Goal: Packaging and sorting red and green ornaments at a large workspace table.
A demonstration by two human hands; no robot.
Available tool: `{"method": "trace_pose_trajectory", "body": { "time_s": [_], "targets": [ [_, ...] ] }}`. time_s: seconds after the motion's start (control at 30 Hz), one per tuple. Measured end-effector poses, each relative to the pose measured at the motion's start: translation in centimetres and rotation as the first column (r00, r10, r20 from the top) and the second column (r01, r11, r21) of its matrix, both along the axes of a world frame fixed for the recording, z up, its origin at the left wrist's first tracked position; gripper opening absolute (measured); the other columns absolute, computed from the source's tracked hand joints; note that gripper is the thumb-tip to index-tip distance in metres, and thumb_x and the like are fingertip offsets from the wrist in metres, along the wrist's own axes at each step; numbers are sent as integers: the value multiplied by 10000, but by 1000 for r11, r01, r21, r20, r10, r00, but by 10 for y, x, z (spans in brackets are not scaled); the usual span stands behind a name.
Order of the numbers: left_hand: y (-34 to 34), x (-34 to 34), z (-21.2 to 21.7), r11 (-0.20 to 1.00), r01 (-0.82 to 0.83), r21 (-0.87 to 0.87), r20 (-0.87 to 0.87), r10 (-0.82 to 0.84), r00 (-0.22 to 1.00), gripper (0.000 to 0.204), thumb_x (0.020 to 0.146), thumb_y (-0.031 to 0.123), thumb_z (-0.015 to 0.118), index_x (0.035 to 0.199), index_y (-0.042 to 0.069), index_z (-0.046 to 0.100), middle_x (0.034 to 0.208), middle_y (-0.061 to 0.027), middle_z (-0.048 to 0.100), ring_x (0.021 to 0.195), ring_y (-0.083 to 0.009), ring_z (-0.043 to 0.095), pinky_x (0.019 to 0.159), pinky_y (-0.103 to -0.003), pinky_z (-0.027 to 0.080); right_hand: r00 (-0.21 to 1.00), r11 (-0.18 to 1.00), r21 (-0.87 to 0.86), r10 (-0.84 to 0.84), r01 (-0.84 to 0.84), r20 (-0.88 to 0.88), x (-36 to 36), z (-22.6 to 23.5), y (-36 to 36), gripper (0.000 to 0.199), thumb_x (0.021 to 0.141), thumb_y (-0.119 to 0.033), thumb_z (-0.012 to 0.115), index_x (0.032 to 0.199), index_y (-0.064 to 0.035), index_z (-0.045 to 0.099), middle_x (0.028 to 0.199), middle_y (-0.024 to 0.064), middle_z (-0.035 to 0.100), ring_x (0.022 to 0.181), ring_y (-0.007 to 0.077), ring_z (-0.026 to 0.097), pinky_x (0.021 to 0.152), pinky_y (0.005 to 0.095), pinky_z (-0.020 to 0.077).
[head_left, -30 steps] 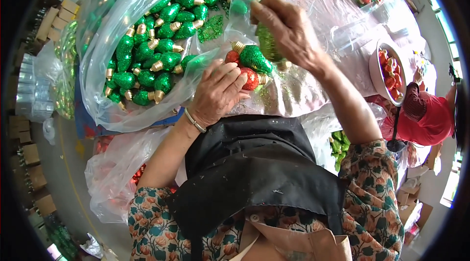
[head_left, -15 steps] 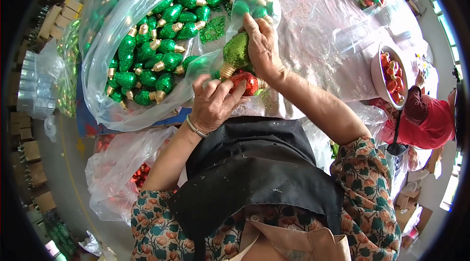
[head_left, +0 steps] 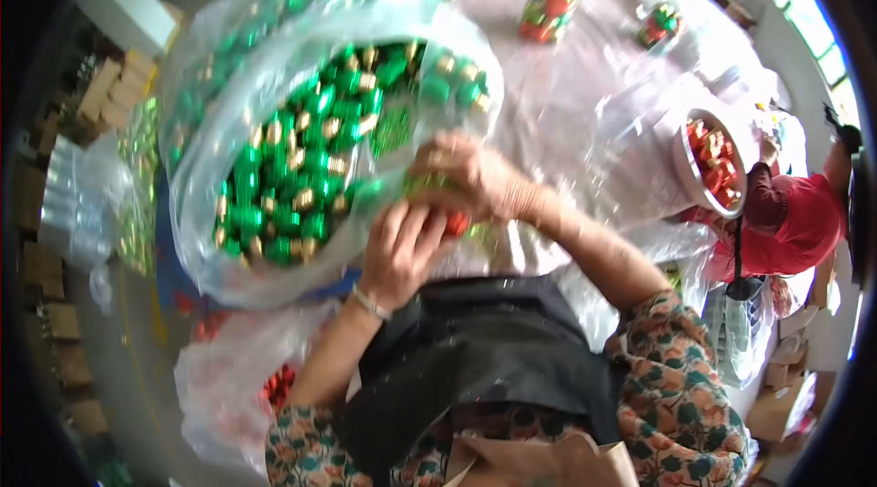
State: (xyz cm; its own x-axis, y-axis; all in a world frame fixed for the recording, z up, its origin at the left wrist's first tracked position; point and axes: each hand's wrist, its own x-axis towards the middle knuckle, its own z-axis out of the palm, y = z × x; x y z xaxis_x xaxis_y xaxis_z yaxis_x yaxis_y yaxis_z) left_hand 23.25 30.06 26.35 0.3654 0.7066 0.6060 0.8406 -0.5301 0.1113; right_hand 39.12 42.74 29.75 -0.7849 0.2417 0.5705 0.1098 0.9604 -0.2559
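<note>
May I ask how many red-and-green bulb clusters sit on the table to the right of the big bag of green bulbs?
2: one cluster right of the bag, near the far edge, and a smaller cluster farther right. More may be hidden in the glare.

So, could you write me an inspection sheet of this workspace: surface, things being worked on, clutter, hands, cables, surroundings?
Surface: pale table cover, wrinkled.
Job's things: lime bulb and red bulb at the hands; green bulbs in an open plastic bag.
Clutter: tub of red bulbs at right; packs of mixed bulbs, farther back.
Hands: left hand by the red bulb, right hand over the lime one; blur hides the exact grips.
Cables: nothing seen.
Surroundings: co-worker in red and windows at right; boxes at left.
</note>
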Motion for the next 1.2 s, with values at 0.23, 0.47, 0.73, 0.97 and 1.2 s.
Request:
{"method": "trace_pose_trajectory", "body": {
  "time_s": [0.23,0.47,0.73,0.97,1.2],
  "targets": [
    [-7,5,0,998,60,-4,35,-60,998,380,732,213,705,1061,43,621,1060,-118,557,1084,-324,485,908,-436,403,1000,970,-244,-12,16,18,17,-2,-12,317,782,-261,626,1037,-75,596,1016,135,535,950,308,533,843,406,432],
    [-5,4,12,999,50,-18,-69,-51,996,375,753,219,675,1083,54,606,1096,-104,530,1115,-275,464,915,-387,397,997,985,-166,-45,54,59,20,2,-3,320,779,-253,627,1043,-83,564,979,131,507,938,313,510,820,397,416],
    [-3,3,11,999,40,-6,-63,-40,997,409,709,231,712,1066,54,620,1032,-94,562,1061,-276,490,905,-398,389,996,954,-292,83,-71,28,29,-7,13,376,780,-291,632,1079,-87,532,986,124,496,954,314,493,823,409,397],
    [1,5,14,997,77,10,-79,-76,994,394,726,260,705,1052,53,622,1009,-90,571,1030,-264,498,894,-392,394,996,977,-211,32,-13,85,21,-2,3,409,775,-272,644,1118,-82,526,975,121,496,932,313,496,837,416,393],
    [1,-1,4,997,46,69,-90,-40,995,377,740,284,700,1013,37,620,1005,-97,570,1030,-278,501,893,-397,399,988,948,-281,151,-148,-11,24,-16,14,389,782,-270,637,1098,-65,540,964,138,493,913,314,504,815,414,402]
  ]
}}
